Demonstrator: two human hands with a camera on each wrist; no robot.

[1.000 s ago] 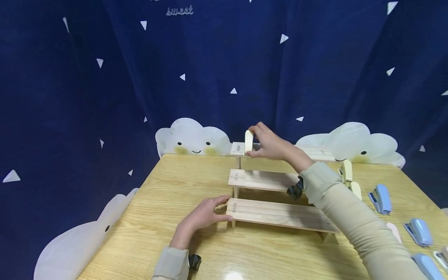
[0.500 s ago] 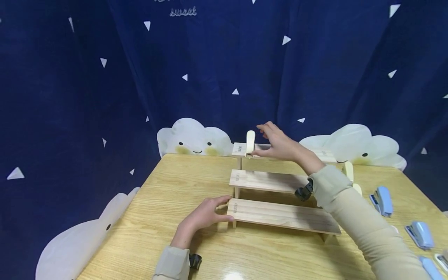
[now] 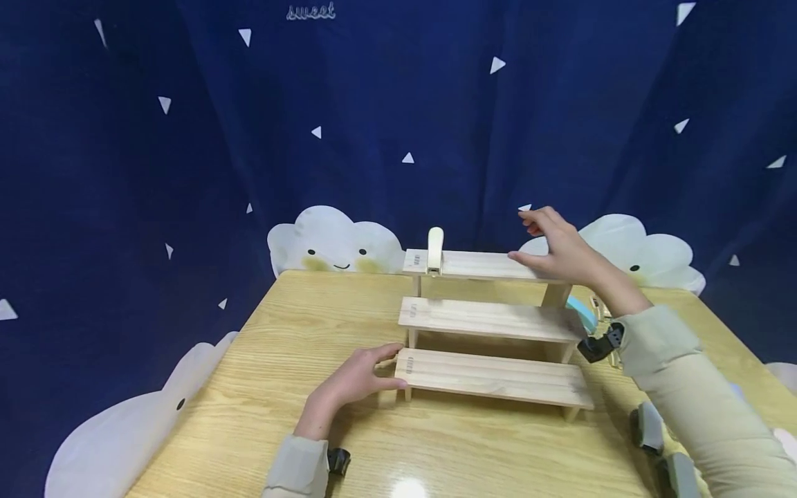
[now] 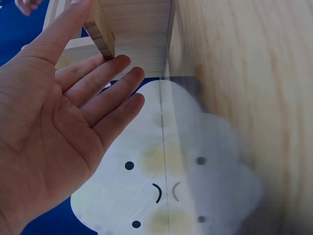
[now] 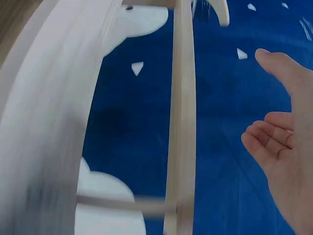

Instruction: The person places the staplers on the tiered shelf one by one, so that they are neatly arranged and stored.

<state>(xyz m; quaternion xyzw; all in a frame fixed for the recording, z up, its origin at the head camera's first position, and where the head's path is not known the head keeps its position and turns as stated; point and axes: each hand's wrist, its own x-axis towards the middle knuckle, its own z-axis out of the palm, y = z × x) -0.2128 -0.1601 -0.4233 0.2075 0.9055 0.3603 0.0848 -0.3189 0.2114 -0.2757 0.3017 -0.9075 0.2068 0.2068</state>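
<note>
A wooden three-step display shelf (image 3: 492,316) stands on the table. Upright near the left end of its top step is a cream stapler (image 3: 434,250), whose curved end (image 5: 222,11) also shows in the right wrist view. My left hand (image 3: 351,379) holds the left end of the lowest step, thumb at the front edge and index finger at the back; its other fingers (image 4: 115,100) extend fairly straight in the left wrist view. Over the top step's right end is my right hand (image 3: 563,249), nothing in it, thumb apart from its loosely bent fingers (image 5: 269,137).
Right of the shelf, partly behind my right arm, lie a teal object (image 3: 582,313) and grey stapler-like objects (image 3: 650,425). A pinkish item (image 3: 786,443) shows at the right edge. A dark blue curtain (image 3: 373,104) with white clouds hangs behind the table (image 3: 336,297).
My right hand has let go of the cream stapler, which stays on the top step, and has moved right along that step. My left hand keeps its place on the lowest step.
</note>
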